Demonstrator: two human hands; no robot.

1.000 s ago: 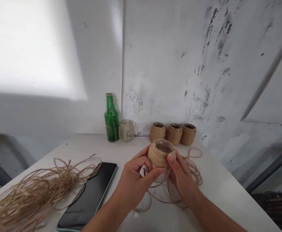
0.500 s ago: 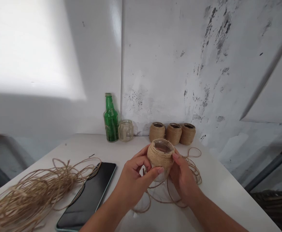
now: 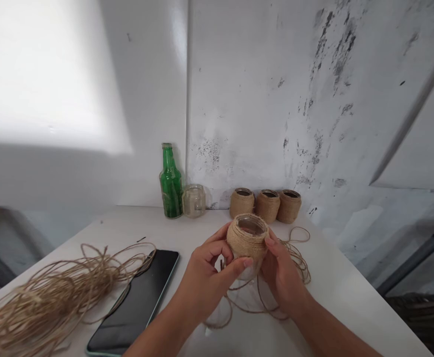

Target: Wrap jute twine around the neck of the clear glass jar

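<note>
So, where's the jar actually sitting right now?

Up off the table, held in the air: a twine-wrapped glass jar (image 3: 247, 237) sits between both hands, long axis about upright, mouth up and tipped a bit toward the wearer. Bare glass seems to show low down, under the wrapping, but fingers hide most of it.

Okay, and the grip? Which hand's closer?

Pretty even, honestly. The left hand (image 3: 205, 270) curls its fingers (image 3: 217, 243) round the jar's left side, thumb pressed across the front, while the right hand (image 3: 281, 275) presses in from the other side. Neither's spread; it's a two-handed squeeze.

What's around it?

A loose jute strand (image 3: 298, 260) loops under and right of the hands on the table (image 3: 345, 307); can't tell where it joins the jar. Farther back, three twine-wrapped jars (image 3: 267, 207), a plain glass jar (image 3: 193, 201) and a green glass bottle (image 3: 171, 186) stand by the wall (image 3: 246, 99). Left of the left forearm (image 3: 153, 329) lies a black smartphone (image 3: 135, 302), with a jute twine bundle (image 3: 45, 302) reaching over its corner. The table's right edge is well off from the right hand.
</note>
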